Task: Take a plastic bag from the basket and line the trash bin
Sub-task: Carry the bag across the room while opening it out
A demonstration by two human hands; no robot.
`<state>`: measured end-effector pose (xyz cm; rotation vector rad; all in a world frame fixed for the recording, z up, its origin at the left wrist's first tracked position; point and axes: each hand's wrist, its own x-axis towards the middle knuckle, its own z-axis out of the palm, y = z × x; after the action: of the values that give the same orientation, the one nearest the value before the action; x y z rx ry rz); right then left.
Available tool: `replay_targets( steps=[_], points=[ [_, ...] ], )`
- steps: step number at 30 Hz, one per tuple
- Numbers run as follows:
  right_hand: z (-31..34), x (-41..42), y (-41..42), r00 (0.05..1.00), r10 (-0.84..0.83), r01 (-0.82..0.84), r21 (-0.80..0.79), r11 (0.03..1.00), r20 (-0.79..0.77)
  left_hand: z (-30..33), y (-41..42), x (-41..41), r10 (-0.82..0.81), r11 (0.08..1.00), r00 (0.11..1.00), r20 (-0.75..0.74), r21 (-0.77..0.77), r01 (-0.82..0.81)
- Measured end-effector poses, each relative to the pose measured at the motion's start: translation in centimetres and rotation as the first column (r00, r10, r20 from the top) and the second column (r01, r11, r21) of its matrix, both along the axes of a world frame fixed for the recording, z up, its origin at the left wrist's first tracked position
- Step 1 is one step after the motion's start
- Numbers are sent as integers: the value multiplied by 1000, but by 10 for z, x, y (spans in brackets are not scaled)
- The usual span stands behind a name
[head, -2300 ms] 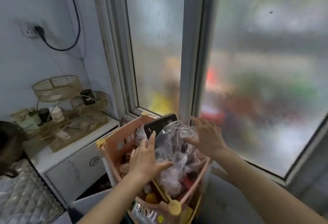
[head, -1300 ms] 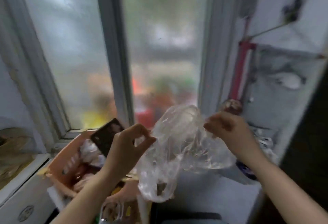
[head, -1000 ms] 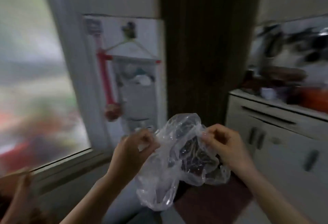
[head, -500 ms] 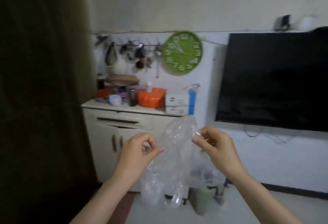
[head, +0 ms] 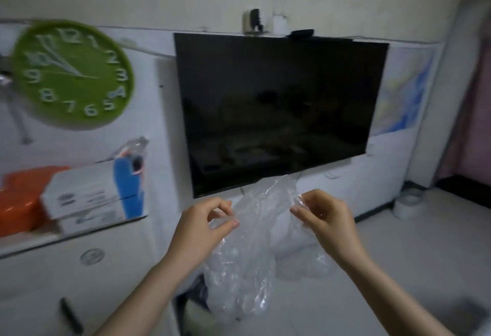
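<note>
Both hands, left [head: 203,225] & right [head: 322,217], pinch the plastic bag [head: 247,250] below the TV [head: 276,107], prob. to find its mouth.

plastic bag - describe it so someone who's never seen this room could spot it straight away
Find the black TV on the wall; just below its bottom edge, two hands pinch the plastic bag. Unlike the solid boxes on the cabinet to the left, it is clear, crinkled and hanging loose.

Left hand [head: 204,225] and right hand [head: 325,214] pinch a clear plastic bag [head: 247,258] below a television [head: 276,112].
</note>
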<state>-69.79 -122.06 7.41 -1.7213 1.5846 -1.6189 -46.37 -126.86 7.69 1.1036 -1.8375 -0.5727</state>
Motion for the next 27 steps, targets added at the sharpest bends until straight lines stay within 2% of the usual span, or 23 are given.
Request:
replay_targets(
  steps=[4, 7, 9, 12, 14, 16, 18, 19, 21, 24, 27],
  points=[
    [-2, -52, -48, 984, -171, 172, -8, 985, 46, 6, -99, -37, -168, 986, 983, 78, 38, 165],
    [-4, -97, -73, 950, -297, 299, -4, 954, 92, 4, -164, -80, -225, 973, 970, 94, 74, 219],
    [-8, -127, -84, 931, -351, 350, 28, 936, 98, -4, -194, -117, -271, 959, 956, 112, 112, 259],
    [-15, -174, -106, 906, -413, 410, 50, 911, 89, -16, -229, -177, -422, 901, 900, 111, 157, 404],
    [-20, -204, -128, 897, -434, 429, 69, 901, 86, -22, -251, -219, -587, 798, 800, 124, 253, 547],
    [-24, -235, -155, 895, -444, 439, 90, 894, 50, -26, -274, -261, -745, 657, 642, 184, 373, 655],
    [-25, -268, -184, 888, -459, 457, 98, 884, -7, -25, -297, -305, -837, 543, 496, 231, 459, 703],
    [-25, -287, -198, 883, -467, 468, 102, 878, -38, -22, -308, -329, -859, 510, 457, 232, 473, 718],
    [-22, -324, -225, 877, -471, 480, 124, 868, -100, -15, -328, -380, -858, 514, 456, 237, 410, 753],
    [-12, -375, -265, 875, -453, 477, 139, 868, -172, -6, -355, -463, -784, 612, 582, 215, 112, 783],
    [0, -423, -300, 851, -493, 515, 106, 850, -180, -3, -383, -540, -747, 648, 642, 173, -27, 761]
  ],
)
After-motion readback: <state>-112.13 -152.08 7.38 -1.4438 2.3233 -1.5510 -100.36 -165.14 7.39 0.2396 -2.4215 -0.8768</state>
